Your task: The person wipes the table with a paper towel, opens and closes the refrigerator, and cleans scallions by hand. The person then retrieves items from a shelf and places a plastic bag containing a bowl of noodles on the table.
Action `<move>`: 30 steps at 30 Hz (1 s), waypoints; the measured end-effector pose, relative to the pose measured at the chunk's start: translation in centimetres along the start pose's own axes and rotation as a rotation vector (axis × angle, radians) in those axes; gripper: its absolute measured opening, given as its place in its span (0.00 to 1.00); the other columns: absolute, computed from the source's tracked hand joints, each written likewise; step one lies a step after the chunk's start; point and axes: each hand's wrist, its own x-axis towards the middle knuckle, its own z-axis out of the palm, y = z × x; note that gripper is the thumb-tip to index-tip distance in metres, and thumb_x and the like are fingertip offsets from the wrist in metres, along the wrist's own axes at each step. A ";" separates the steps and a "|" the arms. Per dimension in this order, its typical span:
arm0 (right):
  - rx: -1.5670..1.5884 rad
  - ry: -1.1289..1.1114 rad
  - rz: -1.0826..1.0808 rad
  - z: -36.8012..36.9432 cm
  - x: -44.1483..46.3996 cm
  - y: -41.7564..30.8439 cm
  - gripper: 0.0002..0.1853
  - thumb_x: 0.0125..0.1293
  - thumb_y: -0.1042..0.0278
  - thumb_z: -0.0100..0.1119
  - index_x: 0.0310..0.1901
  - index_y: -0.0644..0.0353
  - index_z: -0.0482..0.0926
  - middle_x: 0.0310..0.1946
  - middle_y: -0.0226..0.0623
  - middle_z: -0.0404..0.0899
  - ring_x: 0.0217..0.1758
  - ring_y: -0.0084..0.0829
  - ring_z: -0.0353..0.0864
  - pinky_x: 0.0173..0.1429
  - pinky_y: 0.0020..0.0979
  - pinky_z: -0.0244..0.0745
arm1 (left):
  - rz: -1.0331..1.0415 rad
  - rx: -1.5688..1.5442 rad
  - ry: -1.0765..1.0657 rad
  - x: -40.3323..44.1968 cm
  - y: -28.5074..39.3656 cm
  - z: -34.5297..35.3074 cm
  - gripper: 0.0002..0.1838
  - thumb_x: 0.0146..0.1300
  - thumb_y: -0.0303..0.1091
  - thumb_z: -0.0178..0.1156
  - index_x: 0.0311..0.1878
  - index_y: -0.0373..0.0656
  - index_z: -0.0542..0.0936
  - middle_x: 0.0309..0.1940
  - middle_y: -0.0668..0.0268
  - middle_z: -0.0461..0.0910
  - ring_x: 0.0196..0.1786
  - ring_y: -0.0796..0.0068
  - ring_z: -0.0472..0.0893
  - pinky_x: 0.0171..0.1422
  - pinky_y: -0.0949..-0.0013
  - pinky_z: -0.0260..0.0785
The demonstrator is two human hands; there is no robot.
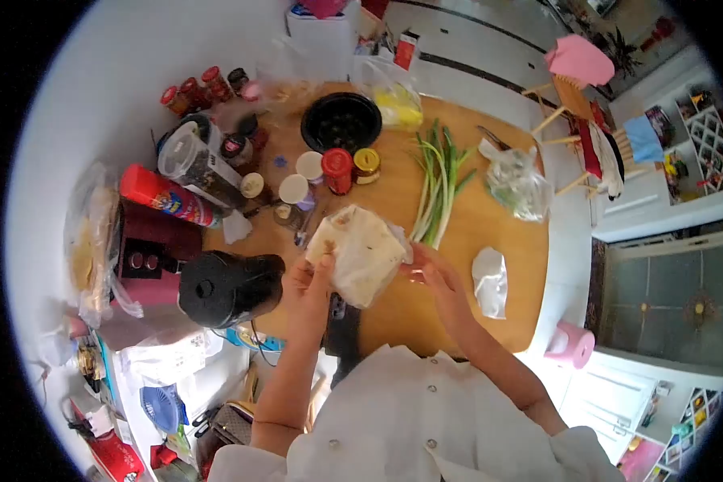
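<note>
Handling stage imo: left hand (306, 286) pinches the pale bundle (363, 255), can't tell if right hand (441, 284) grips, steadiness needed next.

A pale, spotted flatbread (360, 255) is between both hands (305, 283)

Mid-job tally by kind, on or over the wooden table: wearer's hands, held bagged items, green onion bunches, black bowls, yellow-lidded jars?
Hands, left hand and right hand: 2
Bagged pale item: 1
Green onion bunch: 1
Black bowl: 1
Yellow-lidded jar: 1
Total: 6
</note>
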 end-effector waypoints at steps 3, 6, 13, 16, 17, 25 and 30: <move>0.045 -0.001 0.031 0.9 -0.1 -1.3 0.30 0.69 0.63 0.53 0.66 0.70 0.58 0.59 0.39 0.69 0.60 0.29 0.70 0.64 0.30 0.64 | -0.061 0.062 -0.015 -1.0 -1.5 0.4 0.15 0.66 0.35 0.59 0.50 0.33 0.78 0.40 0.67 0.81 0.40 0.83 0.77 0.48 0.78 0.69; 0.048 -0.104 0.006 0.6 -0.1 0.2 0.33 0.67 0.65 0.55 0.68 0.70 0.54 0.64 0.41 0.65 0.63 0.30 0.68 0.64 0.31 0.64 | -0.116 0.017 -0.047 -2.1 -2.7 0.5 0.15 0.66 0.35 0.58 0.49 0.33 0.78 0.40 0.68 0.81 0.40 0.83 0.77 0.48 0.78 0.69; -0.109 -0.070 0.282 0.6 -1.4 -0.3 0.27 0.63 0.65 0.60 0.61 0.69 0.67 0.51 0.35 0.76 0.53 0.23 0.74 0.57 0.28 0.70 | -0.275 0.154 -0.131 -3.8 -5.0 -0.2 0.14 0.65 0.33 0.59 0.49 0.35 0.77 0.40 0.67 0.80 0.42 0.83 0.76 0.48 0.77 0.68; -0.008 -0.041 0.321 0.9 -2.2 -0.7 0.23 0.63 0.65 0.60 0.57 0.68 0.71 0.46 0.33 0.78 0.47 0.22 0.76 0.53 0.26 0.72 | -0.313 0.106 -0.227 -4.2 -6.1 0.2 0.19 0.62 0.28 0.61 0.55 0.37 0.73 0.46 0.66 0.78 0.49 0.80 0.75 0.54 0.74 0.67; -0.026 -0.023 0.314 0.8 -2.3 -0.7 0.22 0.63 0.65 0.60 0.55 0.68 0.72 0.44 0.33 0.79 0.46 0.21 0.77 0.52 0.26 0.72 | -0.305 0.093 -0.227 -4.3 -6.3 0.4 0.20 0.61 0.28 0.62 0.56 0.37 0.72 0.46 0.66 0.77 0.50 0.80 0.75 0.56 0.73 0.67; -0.258 0.044 0.228 0.4 -3.2 0.8 0.16 0.63 0.64 0.59 0.49 0.65 0.77 0.38 0.33 0.81 0.39 0.22 0.79 0.43 0.27 0.75 | -0.342 0.265 -0.309 -4.4 -5.6 1.5 0.18 0.58 0.29 0.64 0.51 0.35 0.76 0.41 0.67 0.80 0.44 0.81 0.77 0.50 0.74 0.71; -0.184 0.008 0.418 -0.2 -3.6 0.6 0.16 0.65 0.63 0.58 0.48 0.66 0.77 0.37 0.31 0.80 0.40 0.19 0.77 0.43 0.24 0.74 | -0.405 0.075 -0.294 -4.9 -7.8 1.1 0.15 0.60 0.31 0.62 0.49 0.35 0.78 0.38 0.67 0.81 0.39 0.82 0.77 0.45 0.75 0.72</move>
